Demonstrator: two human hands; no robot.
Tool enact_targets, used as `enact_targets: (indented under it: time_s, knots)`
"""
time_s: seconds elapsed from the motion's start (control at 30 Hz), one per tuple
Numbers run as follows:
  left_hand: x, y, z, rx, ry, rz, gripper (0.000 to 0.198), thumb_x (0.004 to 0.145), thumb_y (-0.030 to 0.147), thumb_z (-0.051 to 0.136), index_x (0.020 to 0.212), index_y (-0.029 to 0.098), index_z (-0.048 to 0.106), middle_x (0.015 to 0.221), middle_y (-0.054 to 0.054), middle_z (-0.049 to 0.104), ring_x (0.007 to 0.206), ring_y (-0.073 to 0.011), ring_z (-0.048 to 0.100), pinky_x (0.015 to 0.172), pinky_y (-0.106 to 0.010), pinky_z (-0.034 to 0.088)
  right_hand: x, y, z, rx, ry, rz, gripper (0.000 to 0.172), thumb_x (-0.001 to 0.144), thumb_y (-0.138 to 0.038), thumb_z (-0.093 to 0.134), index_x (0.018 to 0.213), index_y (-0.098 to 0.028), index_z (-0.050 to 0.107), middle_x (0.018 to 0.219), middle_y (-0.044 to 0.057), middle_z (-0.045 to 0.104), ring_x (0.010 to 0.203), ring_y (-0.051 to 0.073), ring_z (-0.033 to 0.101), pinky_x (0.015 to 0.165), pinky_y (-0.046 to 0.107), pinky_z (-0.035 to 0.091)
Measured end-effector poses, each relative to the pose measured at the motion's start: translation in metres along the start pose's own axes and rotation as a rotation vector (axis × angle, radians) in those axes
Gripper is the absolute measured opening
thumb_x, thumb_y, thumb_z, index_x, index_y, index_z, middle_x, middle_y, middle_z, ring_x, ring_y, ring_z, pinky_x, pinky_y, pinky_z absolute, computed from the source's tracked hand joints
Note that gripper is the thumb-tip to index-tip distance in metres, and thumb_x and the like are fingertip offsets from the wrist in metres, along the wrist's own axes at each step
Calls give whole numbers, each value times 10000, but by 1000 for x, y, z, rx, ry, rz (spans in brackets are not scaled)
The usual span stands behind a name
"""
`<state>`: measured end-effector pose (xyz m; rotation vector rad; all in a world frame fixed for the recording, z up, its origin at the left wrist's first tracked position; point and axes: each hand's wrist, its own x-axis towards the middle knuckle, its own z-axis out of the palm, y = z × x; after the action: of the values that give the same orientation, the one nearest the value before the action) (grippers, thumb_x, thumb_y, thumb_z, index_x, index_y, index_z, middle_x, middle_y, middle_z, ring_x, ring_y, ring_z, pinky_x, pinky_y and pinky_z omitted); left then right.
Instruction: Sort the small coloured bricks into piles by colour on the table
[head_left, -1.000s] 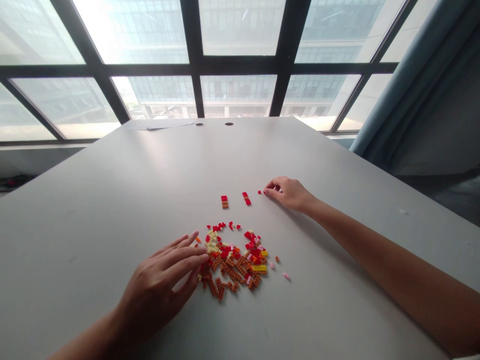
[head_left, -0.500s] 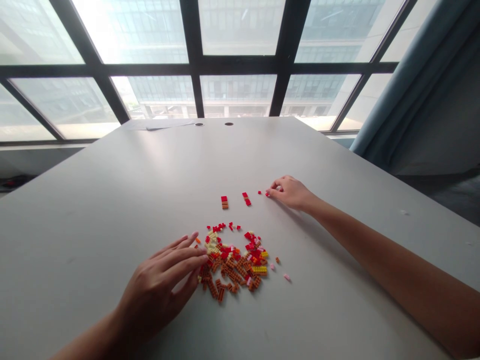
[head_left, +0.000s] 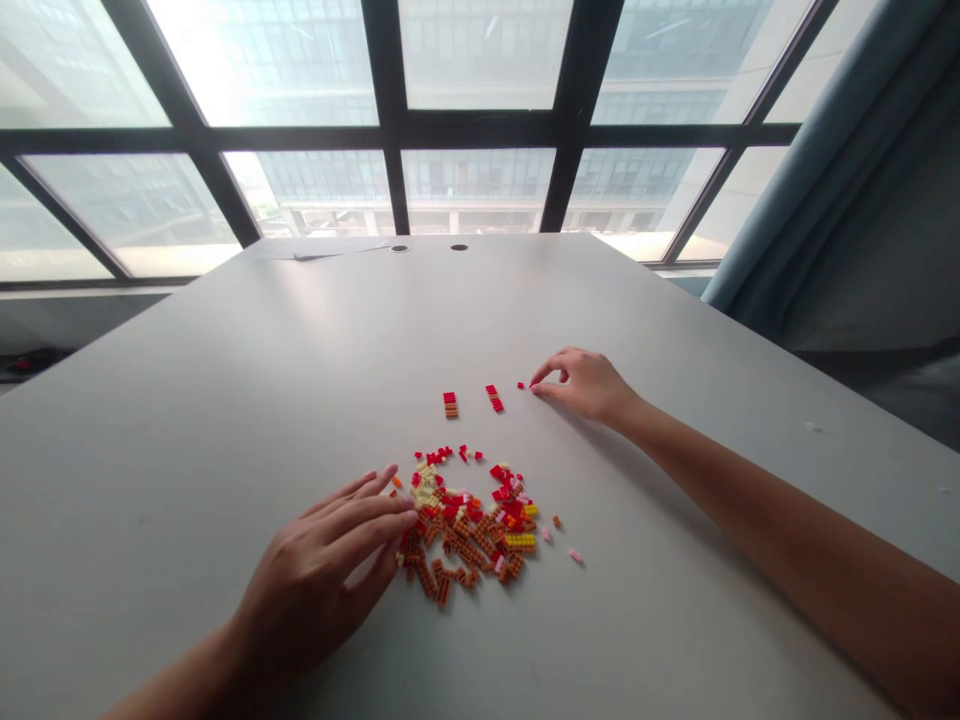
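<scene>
A loose pile of tiny interlocking plastic bricks (head_left: 465, 530) in red, orange, brown, cream, yellow and pink lies on the grey table (head_left: 187, 400). My left hand (head_left: 322, 560) rests with spread fingers at the pile's left edge, holding nothing. Farther up, my right hand (head_left: 585, 387) pinches what looks like a tiny red brick (head_left: 534, 388) at the tabletop. Just left of it sit a single red stud brick (head_left: 520, 385) and two short brick stacks (head_left: 450, 404) (head_left: 493, 398).
Pale papers (head_left: 322, 250) and two round cable holes (head_left: 400, 248) lie at the table's far edge. Beyond stand large dark-framed windows (head_left: 480, 130), with a blue curtain (head_left: 825, 170) at the right.
My right hand has shifted slightly to the right along the tabletop. My left hand and the pile look unchanged.
</scene>
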<state>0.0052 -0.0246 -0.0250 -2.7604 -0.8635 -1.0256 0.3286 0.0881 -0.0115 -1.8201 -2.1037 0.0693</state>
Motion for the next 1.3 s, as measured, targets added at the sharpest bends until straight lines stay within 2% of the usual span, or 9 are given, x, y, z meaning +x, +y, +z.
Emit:
enact_targets:
  time_s: [0.13, 0.27, 0.6, 0.8, 0.87, 1.0, 1.03, 1.1, 1.3]
  knots:
    - [1, 0, 0, 2, 3, 4, 202, 848, 107, 563, 1017, 171, 654, 1001, -37, 732, 1101, -180, 627, 989, -295, 503, -4, -3, 7, -6, 112, -77, 75, 763, -304, 695, 796, -251, 737, 846, 19, 694, 722, 164, 594, 753, 323, 410]
    - [1, 0, 0, -4, 5, 4, 206, 842, 103, 574, 1019, 171, 653, 1007, -36, 730, 1110, -180, 621, 998, -297, 496, -5, -3, 11, 59, 145, -201, 124, 781, -242, 682, 889, -228, 740, 866, 33, 709, 698, 155, 616, 734, 296, 450]
    - [-1, 0, 0, -19, 9, -8, 215, 833, 101, 577, 1018, 177, 659, 1005, -36, 731, 1101, -193, 627, 1000, -309, 500, -4, -5, 20, 99, 165, -214, 110, 788, -176, 661, 840, -208, 753, 866, 29, 732, 763, 171, 669, 730, 276, 508]
    - [0, 0, 1, -18, 11, -5, 213, 835, 103, 573, 1015, 176, 658, 1002, -35, 733, 1098, -190, 629, 995, -301, 504, -7, -15, 3, 148, 174, -209, 112, 762, -157, 680, 844, -191, 748, 862, 39, 735, 732, 166, 671, 731, 282, 513]
    - [0, 0, 1, -15, 9, -11, 217, 832, 99, 576, 1016, 177, 661, 1001, -34, 732, 1095, -188, 631, 995, -297, 504, -12, -27, -10, 230, 110, -246, 76, 758, -180, 691, 809, -193, 745, 831, 31, 735, 723, 156, 667, 709, 263, 505]
    - [0, 1, 1, -18, 10, -23, 220, 824, 96, 586, 1011, 177, 668, 992, -36, 732, 1087, -191, 635, 995, -297, 505, -30, -60, -35, 390, -370, -490, 66, 751, -163, 695, 769, -206, 741, 754, -10, 723, 675, 114, 645, 667, 211, 480]
    - [0, 1, 1, -19, 10, -26, 219, 822, 97, 588, 1010, 175, 669, 991, -37, 732, 1090, -191, 634, 997, -297, 503, -35, -68, -38, 380, -440, -533, 79, 755, -146, 690, 773, -202, 742, 756, -8, 719, 674, 108, 638, 678, 211, 472]
    - [0, 1, 1, -21, 7, -28, 217, 821, 100, 592, 1010, 173, 669, 996, -37, 732, 1094, -191, 631, 1003, -297, 498, -44, -80, -42, 309, -498, -578, 83, 751, -129, 694, 766, -195, 742, 764, 2, 713, 675, 109, 626, 698, 227, 455]
    - [0, 1, 0, -31, 23, -22, 205, 823, 104, 588, 993, 178, 676, 988, -33, 736, 1087, -187, 635, 1003, -289, 495, -55, -95, -39, 49, -486, -569, 93, 732, -105, 708, 750, -193, 734, 822, 25, 705, 737, 140, 623, 785, 298, 394]
